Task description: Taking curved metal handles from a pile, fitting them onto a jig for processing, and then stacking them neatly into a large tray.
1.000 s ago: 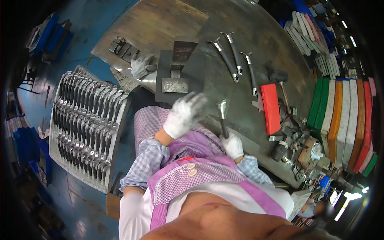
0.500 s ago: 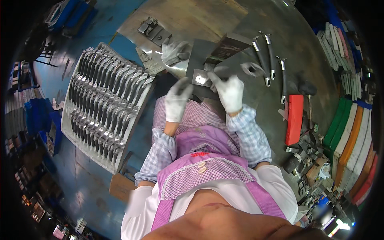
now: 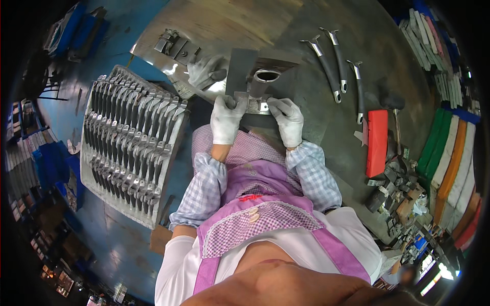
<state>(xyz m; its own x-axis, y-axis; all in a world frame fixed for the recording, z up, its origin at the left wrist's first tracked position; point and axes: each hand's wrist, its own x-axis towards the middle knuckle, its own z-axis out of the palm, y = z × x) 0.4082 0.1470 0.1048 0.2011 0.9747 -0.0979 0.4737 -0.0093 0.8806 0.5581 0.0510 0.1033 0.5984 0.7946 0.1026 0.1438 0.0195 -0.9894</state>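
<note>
A black handle with shiny metal ends (image 3: 259,88) stands nearly upright between my gloved hands, its oval end with a hole pointing up. Its lower end meets a small metal fixture (image 3: 253,106) on a dark plate (image 3: 240,64). My right hand (image 3: 287,121) pinches at the right of the handle's base. On the left, the closed fingers of my left hand (image 3: 227,121) touch a grey metal piece (image 3: 241,97); what they grip is mostly hidden. A dark block (image 3: 278,65) is behind the handle.
Similar handles (image 3: 326,69) lie at the right, near a red box (image 3: 377,144) and a hammer (image 3: 393,104). A grey tray (image 3: 92,178) holds rows of handles at the left. A grey glove (image 3: 205,71) and a metal clamp-like device (image 3: 173,47) lie at the far left.
The handle's oval end has moved left from beside my right hand to above the fixture. My hands have come to either side of its base.
</note>
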